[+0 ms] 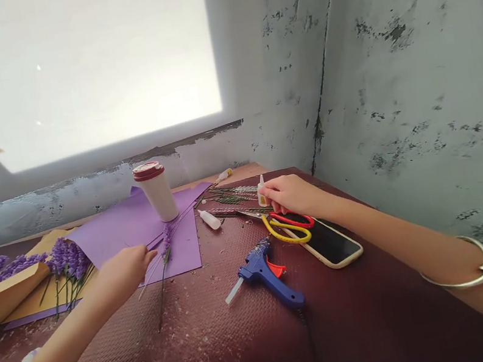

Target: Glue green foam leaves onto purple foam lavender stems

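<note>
My left hand [129, 268] is closed in a pinch on thin purple stems, above the near edge of a purple paper sheet [110, 224]. Beside its fingertips a lavender sprig [167, 240] with a dark green stem lies partly on the paper. My right hand [287, 192] has its fingers closed on a small white glue bottle [262, 196] with a pointed nozzle, which stands upright on the table. Just below that hand are scissors [289, 227] with red and yellow handles, resting across a phone [333, 246]. Another white bottle [210, 219] lies on its side between the hands.
A blue glue gun [270, 281] with a glue stick lies in front. A lidded paper cup [158, 195] stands on the purple paper. Wire stems [230, 195] are spread at the back. Lavender bunches [67, 259] and brown wrapping paper [11, 300] lie at left. Walls close off the back and right.
</note>
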Demonstrator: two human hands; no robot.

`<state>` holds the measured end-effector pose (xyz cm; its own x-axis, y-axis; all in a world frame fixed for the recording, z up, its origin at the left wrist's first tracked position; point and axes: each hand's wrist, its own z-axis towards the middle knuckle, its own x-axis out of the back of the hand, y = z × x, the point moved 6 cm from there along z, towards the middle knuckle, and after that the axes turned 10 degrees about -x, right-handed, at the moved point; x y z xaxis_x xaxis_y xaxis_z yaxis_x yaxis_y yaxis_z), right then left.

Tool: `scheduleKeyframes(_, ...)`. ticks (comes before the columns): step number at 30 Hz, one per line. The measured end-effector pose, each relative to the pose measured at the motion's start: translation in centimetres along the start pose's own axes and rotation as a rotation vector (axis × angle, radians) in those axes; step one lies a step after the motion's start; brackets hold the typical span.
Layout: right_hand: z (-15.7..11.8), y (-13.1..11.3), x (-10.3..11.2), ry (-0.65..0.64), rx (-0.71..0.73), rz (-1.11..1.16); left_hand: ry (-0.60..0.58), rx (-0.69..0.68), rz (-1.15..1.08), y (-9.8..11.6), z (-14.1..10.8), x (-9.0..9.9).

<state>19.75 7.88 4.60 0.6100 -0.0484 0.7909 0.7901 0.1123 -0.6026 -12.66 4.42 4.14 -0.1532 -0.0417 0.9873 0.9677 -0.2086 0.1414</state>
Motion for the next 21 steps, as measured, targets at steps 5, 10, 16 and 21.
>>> scheduleKeyframes(5,4.2,-1.5,-2.8,-0.089,0.019,-0.160,0.126,-0.067,0.124,5.1,2.7,0.9)
scheduleKeyframes(10,7.9,-3.9,-6.5,-0.111,0.045,-0.249,0.102,-0.304,0.074,11.0,4.2,-3.8)
scheduleKeyframes(16,11.4,-3.7,-9.9,-0.128,-0.019,-0.392,0.106,-0.519,0.030,10.9,3.4,-7.3)
scheduleKeyframes(21,13.2,-3.1,-10.7,-0.207,-0.040,-0.497,0.128,-0.647,0.031,10.6,3.2,-8.2)
